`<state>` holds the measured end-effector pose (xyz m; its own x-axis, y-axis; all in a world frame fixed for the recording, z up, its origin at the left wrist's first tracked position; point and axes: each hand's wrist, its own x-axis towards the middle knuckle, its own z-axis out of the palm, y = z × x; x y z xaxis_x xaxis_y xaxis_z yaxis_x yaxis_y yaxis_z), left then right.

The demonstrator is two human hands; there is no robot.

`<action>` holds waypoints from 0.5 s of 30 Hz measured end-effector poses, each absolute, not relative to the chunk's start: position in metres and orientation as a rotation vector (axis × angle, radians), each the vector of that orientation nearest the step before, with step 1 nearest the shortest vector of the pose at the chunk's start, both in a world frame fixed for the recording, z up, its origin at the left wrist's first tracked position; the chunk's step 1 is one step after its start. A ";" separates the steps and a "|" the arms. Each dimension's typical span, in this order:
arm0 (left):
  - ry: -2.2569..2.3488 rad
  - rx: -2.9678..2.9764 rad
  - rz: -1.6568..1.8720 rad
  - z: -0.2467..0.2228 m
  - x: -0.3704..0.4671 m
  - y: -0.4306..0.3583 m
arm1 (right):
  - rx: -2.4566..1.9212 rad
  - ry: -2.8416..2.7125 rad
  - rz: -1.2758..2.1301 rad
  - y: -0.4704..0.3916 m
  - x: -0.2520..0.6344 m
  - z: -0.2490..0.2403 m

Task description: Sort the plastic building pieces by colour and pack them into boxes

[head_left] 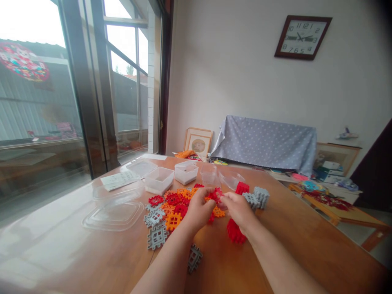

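Over the middle of the wooden table, my left hand (200, 207) is closed at the edge of a pile of red, orange and grey toothed plastic pieces; what its fingers hold is hidden. My right hand (237, 206) pinches a red toothed piece (217, 194) between thumb and fingers, close to my left fingertips. Orange pieces (173, 221) and grey pieces (157, 236) lie left of my left hand. A red stack (235, 232) stands under my right wrist. Beyond my right hand are another red stack (242, 187) and grey stacked pieces (261, 197).
Clear plastic boxes (159, 180) stand behind the pile, with a clear lid (113, 215) and a paper sheet (120, 180) to the left. A lone grey piece (194, 258) lies near my left forearm. A side table (361, 216) is at the right.
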<state>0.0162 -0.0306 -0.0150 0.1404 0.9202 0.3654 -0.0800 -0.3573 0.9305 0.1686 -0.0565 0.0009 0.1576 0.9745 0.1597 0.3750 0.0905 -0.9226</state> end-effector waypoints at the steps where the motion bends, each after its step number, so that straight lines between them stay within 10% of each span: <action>1: 0.830 1.557 1.366 -0.017 0.018 -0.032 | -1.432 -1.362 0.807 -0.060 0.167 0.004; 7: 0.672 1.408 1.234 -0.016 0.023 -0.035 | -1.275 -1.551 0.813 -0.075 0.168 0.010; 15: 0.621 1.045 1.064 -0.005 0.016 -0.039 | -1.383 -1.892 -0.151 -0.083 0.175 0.011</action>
